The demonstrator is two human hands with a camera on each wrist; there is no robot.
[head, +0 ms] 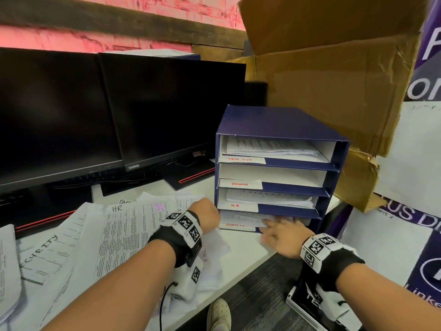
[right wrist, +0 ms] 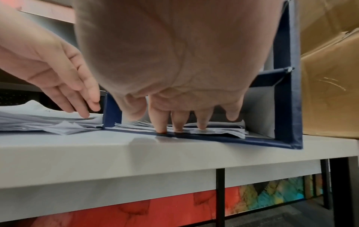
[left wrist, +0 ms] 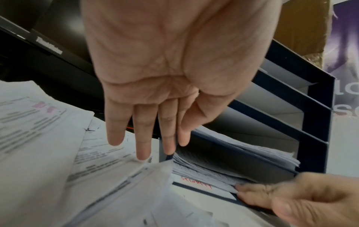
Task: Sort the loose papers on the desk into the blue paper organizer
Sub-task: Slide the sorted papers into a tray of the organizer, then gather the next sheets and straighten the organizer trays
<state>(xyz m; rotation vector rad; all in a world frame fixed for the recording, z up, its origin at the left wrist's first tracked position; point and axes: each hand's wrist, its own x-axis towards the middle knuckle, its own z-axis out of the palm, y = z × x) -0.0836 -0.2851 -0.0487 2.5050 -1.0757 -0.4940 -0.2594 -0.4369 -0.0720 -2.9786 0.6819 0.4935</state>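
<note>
The blue paper organizer (head: 274, 120) stands on the white desk (head: 243, 247), with four shelves labelled TASK LIST, ADMIN, H.R and SECURITY. My right hand (head: 279, 231) reaches into the bottom SECURITY slot, its straight fingertips (right wrist: 161, 127) pressing on the paper stack (right wrist: 213, 130) there. My left hand (head: 206, 212) hovers flat with straight fingers (left wrist: 143, 147) beside the organizer's left wall (left wrist: 167, 155), over the loose papers (head: 124, 230), holding nothing. Printed sheets also lie in the TASK LIST and H.R shelves; the ADMIN shelf looks bare.
Two dark monitors (head: 119, 111) stand behind the loose papers. A large cardboard box (head: 334, 80) rises behind and right of the organizer, with printed posters (head: 420, 163) at the far right. The desk's front edge (right wrist: 155, 161) runs just before the organizer.
</note>
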